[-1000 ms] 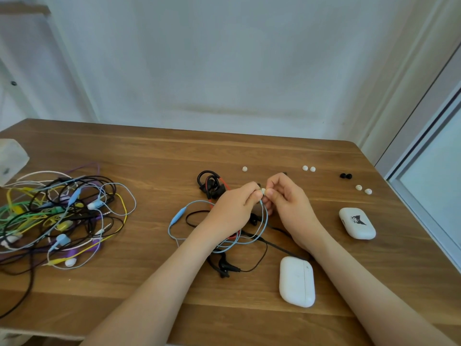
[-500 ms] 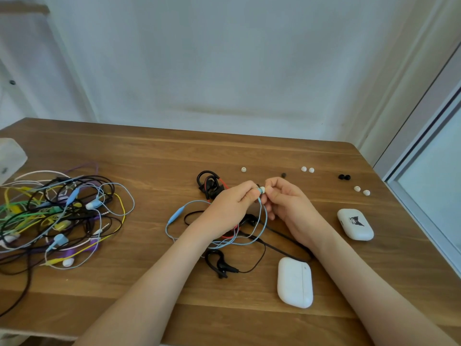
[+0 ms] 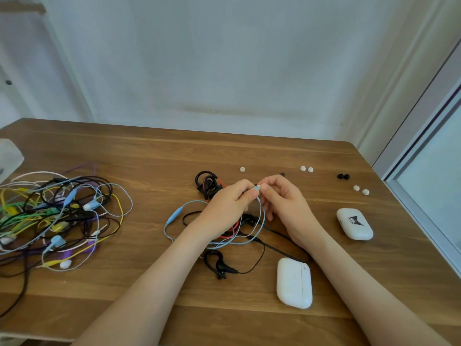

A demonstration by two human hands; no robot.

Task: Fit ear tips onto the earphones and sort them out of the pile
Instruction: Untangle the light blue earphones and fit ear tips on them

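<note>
Table: brown wood, bearing all that follows
Pale box: far left, cut off by the frame edge
Pile: on the table's left side, well apart from both hands; black, yellow, green, purple, white and blue cables tangled together
Light blue earphone: out of the pile, near the table's middle; cable looped on the wood, inline remote left of the left wrist, one strand rising to the fingers
Black-and-red earphones: ear-hook kind, just behind the left hand
Black ear-hook earphone: between the forearms
Left hand: fingers curled, thumb and forefinger pinching the blue bud at the strand's top
Single white tip: loose, behind the hands
White ear tip: at the bud's end, between the two hands' fingertips; seated or not, cannot tell
Right hand: fingers curled, pinching that tip
Plain white case: lid closed, just beside the right forearm
White pair: loose, behind the right hand
Black pair: loose, further right
Printed white case: lid closed, right of the right hand
Second white pair: near the right edge
</note>
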